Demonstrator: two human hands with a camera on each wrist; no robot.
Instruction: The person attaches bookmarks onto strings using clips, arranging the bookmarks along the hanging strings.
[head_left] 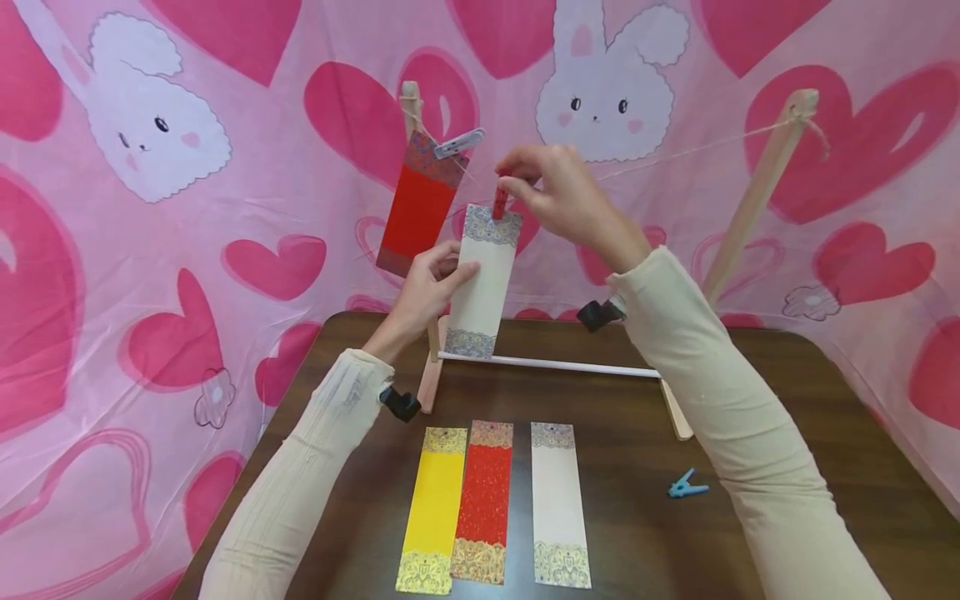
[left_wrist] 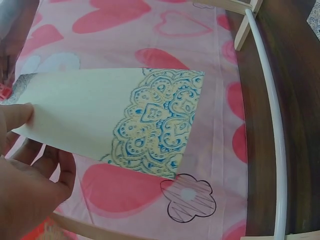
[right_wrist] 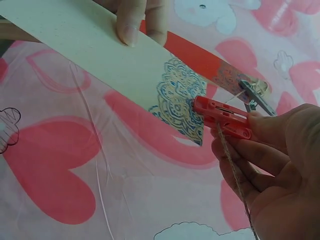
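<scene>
A white card (head_left: 483, 283) with lacy blue-and-gold ends hangs tilted at the string, its lower end hanging free. My left hand (head_left: 429, 287) pinches its left edge between thumb and fingers. At the card's top, my right hand (head_left: 562, 196) pinches a red clothespin (right_wrist: 225, 116), whose tip sits over the patterned end. The twine string (right_wrist: 235, 182) passes along the clothespin and runs below my right hand in the right wrist view. Just left, a red card (head_left: 418, 212) hangs from the string by a grey-white clothespin (head_left: 459, 143).
On the dark table (head_left: 622, 525) lie a yellow card (head_left: 433, 500), a second red card (head_left: 483, 500), a second white card (head_left: 558, 500) and a blue clothespin (head_left: 686, 485). Wooden posts (head_left: 761, 192) carry the string; a white rod (head_left: 570, 365) joins their feet. Behind hangs a pink heart-patterned cloth (head_left: 285, 50).
</scene>
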